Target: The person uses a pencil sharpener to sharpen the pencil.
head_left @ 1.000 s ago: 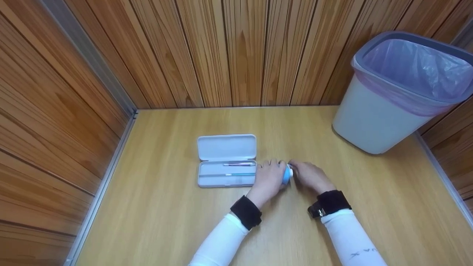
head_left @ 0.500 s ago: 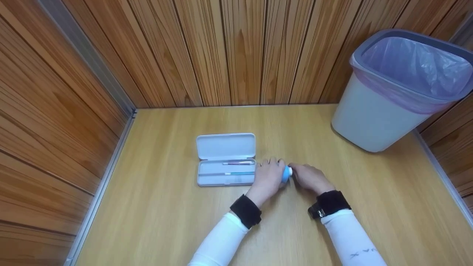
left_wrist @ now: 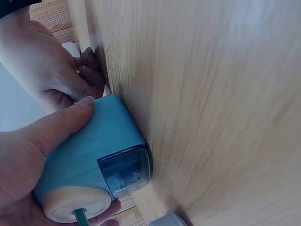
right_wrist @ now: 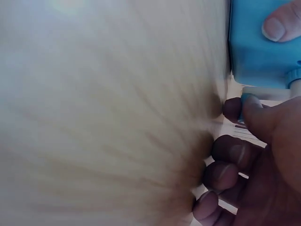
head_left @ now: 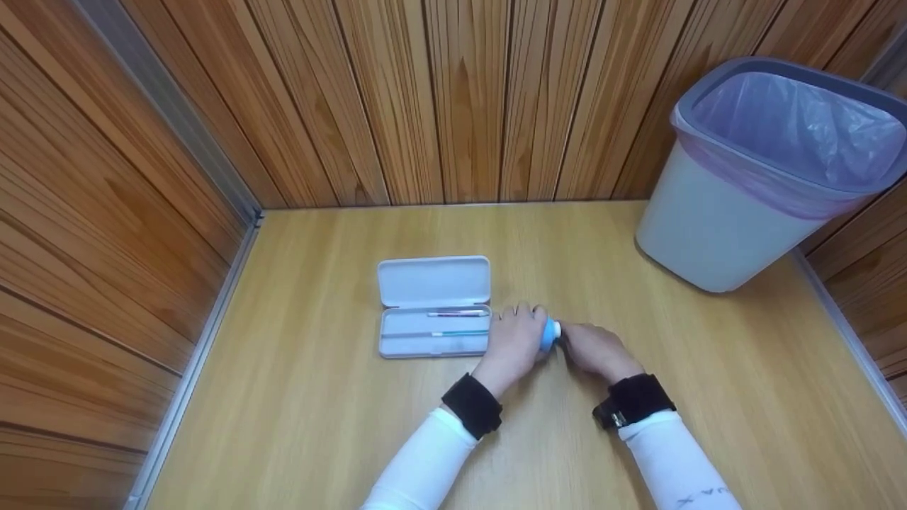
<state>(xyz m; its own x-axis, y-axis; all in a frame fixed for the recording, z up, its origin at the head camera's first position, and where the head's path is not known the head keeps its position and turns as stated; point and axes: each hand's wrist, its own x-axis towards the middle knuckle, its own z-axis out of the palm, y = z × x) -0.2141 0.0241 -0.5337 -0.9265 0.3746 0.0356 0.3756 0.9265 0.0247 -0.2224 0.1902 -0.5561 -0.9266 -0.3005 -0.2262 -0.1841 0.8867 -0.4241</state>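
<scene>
A blue crank pencil sharpener (head_left: 548,335) lies on the table, mostly covered by my left hand (head_left: 514,347) in the head view. My left hand grips its body (left_wrist: 89,146), thumb along one side. From the round cream front in the left wrist view pokes a green pencil (left_wrist: 81,217). On the crank side, my right hand (head_left: 595,347) pinches the small blue crank knob (right_wrist: 243,109) between thumb and index finger. Its other fingers are curled close to the tabletop.
Just left of my left hand lies an open grey pencil case (head_left: 434,283) holding a purplish pen (head_left: 457,313) and a teal-and-white pencil-like stick (head_left: 459,333). A lined trash bin (head_left: 723,212) stands at the back right. Wooden panel walls (head_left: 468,99) border the table.
My right hand has shifted a little nearer to me beside the sharpener, its wrist lower. The left hand and the sharpener stay in place.
</scene>
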